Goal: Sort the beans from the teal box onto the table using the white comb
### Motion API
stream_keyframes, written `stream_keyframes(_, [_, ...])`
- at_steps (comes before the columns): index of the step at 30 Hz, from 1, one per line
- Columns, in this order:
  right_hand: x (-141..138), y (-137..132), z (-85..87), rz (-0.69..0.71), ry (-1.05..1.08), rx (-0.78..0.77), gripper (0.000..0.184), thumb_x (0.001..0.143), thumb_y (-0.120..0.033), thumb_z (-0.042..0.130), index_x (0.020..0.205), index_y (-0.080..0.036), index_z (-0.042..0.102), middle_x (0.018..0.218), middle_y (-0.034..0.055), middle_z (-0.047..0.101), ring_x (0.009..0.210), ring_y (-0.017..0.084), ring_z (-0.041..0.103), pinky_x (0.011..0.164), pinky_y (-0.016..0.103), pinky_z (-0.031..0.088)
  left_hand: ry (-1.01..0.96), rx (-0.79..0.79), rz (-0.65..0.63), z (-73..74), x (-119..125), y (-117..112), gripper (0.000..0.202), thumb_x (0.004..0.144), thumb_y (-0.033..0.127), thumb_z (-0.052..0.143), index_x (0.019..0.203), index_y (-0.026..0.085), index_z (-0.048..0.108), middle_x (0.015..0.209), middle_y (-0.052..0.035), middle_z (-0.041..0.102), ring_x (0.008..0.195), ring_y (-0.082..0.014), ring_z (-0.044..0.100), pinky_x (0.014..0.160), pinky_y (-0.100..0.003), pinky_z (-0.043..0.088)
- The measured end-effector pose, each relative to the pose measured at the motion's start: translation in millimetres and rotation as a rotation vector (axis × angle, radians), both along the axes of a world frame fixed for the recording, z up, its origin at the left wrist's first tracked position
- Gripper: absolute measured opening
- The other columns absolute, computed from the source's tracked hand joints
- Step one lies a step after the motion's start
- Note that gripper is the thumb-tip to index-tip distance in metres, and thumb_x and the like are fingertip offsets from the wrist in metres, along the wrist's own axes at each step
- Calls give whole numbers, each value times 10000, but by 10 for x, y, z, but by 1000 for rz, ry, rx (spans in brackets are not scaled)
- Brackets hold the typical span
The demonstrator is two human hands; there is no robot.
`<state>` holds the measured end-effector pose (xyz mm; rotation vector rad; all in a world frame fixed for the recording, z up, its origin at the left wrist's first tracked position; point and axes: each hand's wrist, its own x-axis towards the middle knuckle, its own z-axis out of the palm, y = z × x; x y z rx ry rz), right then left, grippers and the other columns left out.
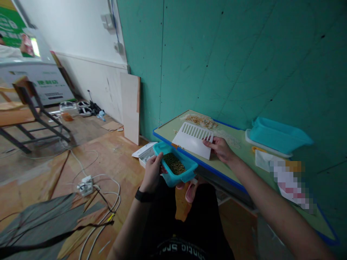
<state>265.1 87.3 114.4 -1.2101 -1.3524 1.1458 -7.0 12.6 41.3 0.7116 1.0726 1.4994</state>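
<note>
My left hand (pixel 153 169) grips the side of a small teal plastic container (pixel 187 176), just below the table's front edge. Inside it lie green beans (pixel 171 159) and paler yellowish ones mixed at one end. My right hand (pixel 219 147) pinches the right end of a white slotted plastic plate (pixel 191 142), a scraper-like piece with a row of slots along its far side. The plate is tilted over the table near its front edge. Behind it, yellow beans (pixel 202 121) and pale grains (pixel 227 139) are spread on the tabletop.
The blue-edged table (pixel 225 166) stands against a green wall. A larger teal bin (pixel 279 135) sits on a white tray at its right, near a partly pixelated packet (pixel 290 184). Cables and a power strip (pixel 86 185) lie on the floor to the left; a chair (pixel 29 108) stands beyond.
</note>
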Motion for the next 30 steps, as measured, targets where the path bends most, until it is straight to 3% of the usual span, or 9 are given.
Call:
stream_keyframes(10, [56,-100,-47,42,91,-69,503,499,-486,948,823,-155,751,820,68,767,705,206,683,665,323,530,-65,-3,53,-102,86,-62,483,659,599,843,680,186,593,443,66,524,355,-103,490,381,-218,416])
stream_keyframes(15, [178,105,-86,-233,213,-9,567,422,-494,953,813,-177,690,741,29,739,674,216,684,614,324,536,-66,-20,56,-174,155,-162,528,634,622,864,641,182,572,447,63,532,362,-91,503,387,-198,421])
stream_keyframes(19, [307,238,-89,-396,221,10,488,482,-440,933,805,-187,670,731,17,739,712,227,704,607,314,550,-53,-56,22,-220,188,-193,560,586,641,886,620,190,555,442,57,540,374,-120,547,403,-226,473])
stream_keyframes(25, [394,306,-127,-434,159,-32,304,601,-312,881,778,-186,670,687,8,720,623,189,672,557,287,538,-29,-33,-20,-240,198,-210,508,646,604,874,647,174,602,472,37,575,410,-125,561,419,-224,468])
stream_keyframes(30, [370,301,-135,-376,139,-82,253,651,-267,862,797,-185,674,679,15,717,579,181,655,511,282,532,-33,-29,-22,-224,189,-219,541,611,625,883,613,182,572,468,41,558,388,-100,513,410,-211,434])
